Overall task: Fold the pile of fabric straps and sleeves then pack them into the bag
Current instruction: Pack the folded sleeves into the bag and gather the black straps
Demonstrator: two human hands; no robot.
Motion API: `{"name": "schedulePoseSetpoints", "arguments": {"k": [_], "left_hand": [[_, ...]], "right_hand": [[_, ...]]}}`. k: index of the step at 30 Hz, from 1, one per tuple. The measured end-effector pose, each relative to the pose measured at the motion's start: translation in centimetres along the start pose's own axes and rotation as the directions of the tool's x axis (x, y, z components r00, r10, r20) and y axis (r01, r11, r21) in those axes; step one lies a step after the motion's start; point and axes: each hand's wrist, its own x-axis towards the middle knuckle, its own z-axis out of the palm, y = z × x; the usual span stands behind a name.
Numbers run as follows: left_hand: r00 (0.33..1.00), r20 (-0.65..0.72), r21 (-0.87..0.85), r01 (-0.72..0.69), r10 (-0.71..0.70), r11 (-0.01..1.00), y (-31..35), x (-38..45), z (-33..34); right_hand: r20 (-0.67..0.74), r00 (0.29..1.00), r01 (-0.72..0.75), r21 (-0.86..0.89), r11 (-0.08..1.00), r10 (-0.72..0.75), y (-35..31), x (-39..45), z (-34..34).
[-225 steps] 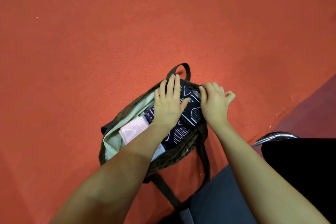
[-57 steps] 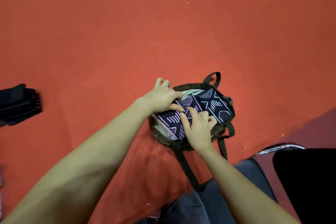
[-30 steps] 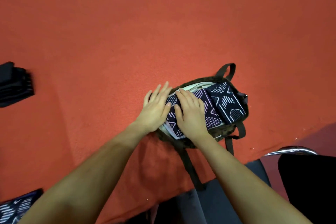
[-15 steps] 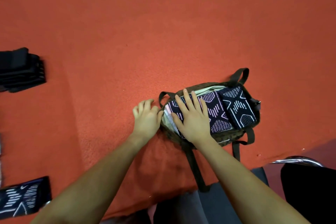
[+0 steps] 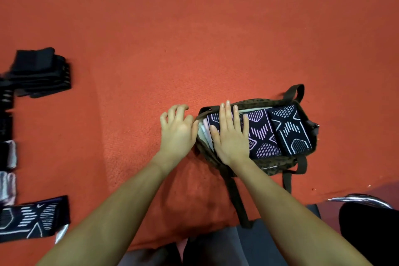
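An orange-red carpet (image 5: 194, 39) covers the floor all around, and at the lower right edge a curved chrome chair tube (image 5: 362, 200) arcs over a black seat (image 5: 371, 235), with the person's dark grey trouser legs (image 5: 248, 244) just beside it.

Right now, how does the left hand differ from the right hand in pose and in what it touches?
The right hand lies flat with straight fingers, pressing the patterned sleeves in the bag. The left hand is outside the bag, beside its left end, fingers loosely curled over the red floor; whether its thumb touches the bag's edge is unclear. The right hand covers fabric; the left covers none. Neither hand holds anything.
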Motion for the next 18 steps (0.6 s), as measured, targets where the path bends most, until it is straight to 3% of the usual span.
{"name": "schedulePoseSetpoints", "arguments": {"k": [4,8,18], "left_hand": [[0.997,0.044,0.042,-0.062,0.06,0.997,-0.3,0.0,-1.1],[0.999,0.034,0.059,-0.044,0.042,0.997,-2.1,-1.0,-3.0],[0.997,0.064,0.068,0.036,-0.04,0.997,-17.3,-10.3,-7.9]], "right_hand": [[-0.019,1.0,0.005,0.094,0.996,-0.003,-0.3,0.0,-1.7],[-0.147,0.988,0.055,0.107,0.993,-0.039,-4.0,0.2,-3.1],[-0.054,0.959,0.283,0.135,0.95,-0.279,-20.1,-3.3,2.3]]}}
